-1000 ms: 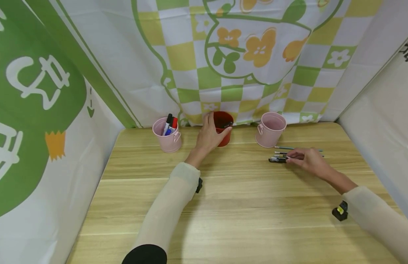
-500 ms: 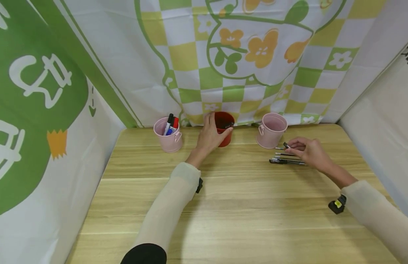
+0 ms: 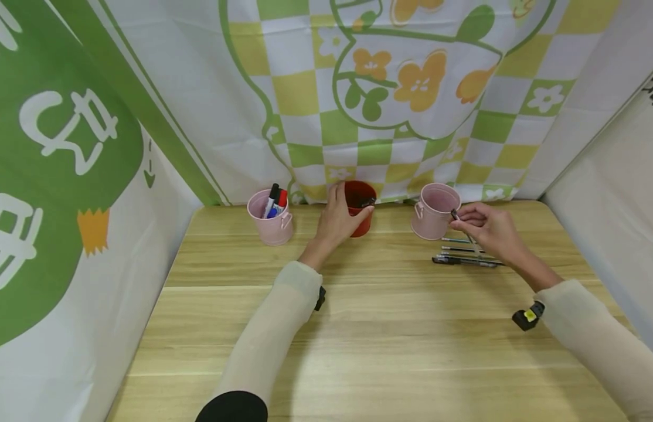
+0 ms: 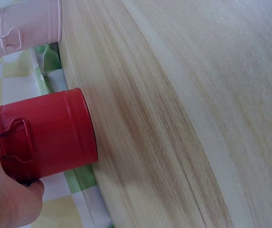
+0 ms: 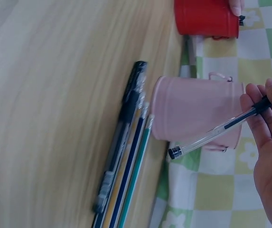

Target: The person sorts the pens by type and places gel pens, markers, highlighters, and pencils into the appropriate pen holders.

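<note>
My left hand (image 3: 337, 220) grips the small red bucket (image 4: 45, 135) at its rim, thumb on the near side. Something dark shows inside that bucket in the head view. A clear-barrelled gel pen (image 5: 219, 130) with a black grip is pinched between the thumb and fingers of my right hand (image 3: 490, 231). This hand is raised beside the right-hand pink bucket (image 3: 434, 217), close to its rim. Below the hand, a black pen (image 5: 119, 137) lies alongside several pencils (image 5: 136, 171) on the wooden table (image 3: 379, 328), roughly parallel.
Another pink bucket (image 3: 274, 228) stands at the left, with several markers (image 3: 274, 202) upright in it. Behind the buckets hangs a checkered green and yellow cloth (image 3: 337, 111). A green and white printed panel (image 3: 47, 223) borders the left side.
My right hand has lifted the gel pen from beside the other pens and carried it up and left, near the right-hand pink bucket's rim. My left hand stays on the red bucket.
</note>
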A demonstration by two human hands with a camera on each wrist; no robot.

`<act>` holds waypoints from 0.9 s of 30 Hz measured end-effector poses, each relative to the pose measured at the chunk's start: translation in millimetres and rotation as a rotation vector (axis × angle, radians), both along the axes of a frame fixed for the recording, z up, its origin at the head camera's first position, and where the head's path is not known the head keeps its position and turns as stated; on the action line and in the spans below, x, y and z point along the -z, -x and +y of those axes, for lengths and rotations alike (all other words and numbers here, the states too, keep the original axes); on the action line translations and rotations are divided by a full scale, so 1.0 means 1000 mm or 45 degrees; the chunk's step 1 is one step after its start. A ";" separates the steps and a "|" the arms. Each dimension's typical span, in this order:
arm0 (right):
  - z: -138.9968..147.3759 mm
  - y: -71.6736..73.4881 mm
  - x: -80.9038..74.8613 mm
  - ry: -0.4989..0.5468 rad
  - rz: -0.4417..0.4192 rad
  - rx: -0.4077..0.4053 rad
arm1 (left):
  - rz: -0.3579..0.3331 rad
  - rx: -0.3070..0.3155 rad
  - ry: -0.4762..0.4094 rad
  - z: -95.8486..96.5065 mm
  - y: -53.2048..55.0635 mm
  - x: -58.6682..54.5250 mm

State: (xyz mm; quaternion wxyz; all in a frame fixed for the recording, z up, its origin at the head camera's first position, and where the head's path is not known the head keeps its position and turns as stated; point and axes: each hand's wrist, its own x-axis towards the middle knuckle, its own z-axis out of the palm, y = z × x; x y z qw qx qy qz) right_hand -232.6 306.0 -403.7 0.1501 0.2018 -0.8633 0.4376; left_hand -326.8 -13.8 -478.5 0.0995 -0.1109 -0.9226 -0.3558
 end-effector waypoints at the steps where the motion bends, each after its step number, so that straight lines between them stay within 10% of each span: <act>1: -0.001 0.001 0.000 0.023 0.001 -0.010 | 0.001 0.002 -0.003 0.000 0.000 0.000; 18: -0.029 0.017 -0.019 0.184 0.163 0.033 | -0.025 0.005 -0.020 0.000 -0.001 0.000; 27: -0.038 0.037 -0.013 0.506 0.046 -0.043 | -0.023 0.006 -0.013 0.000 -0.001 -0.001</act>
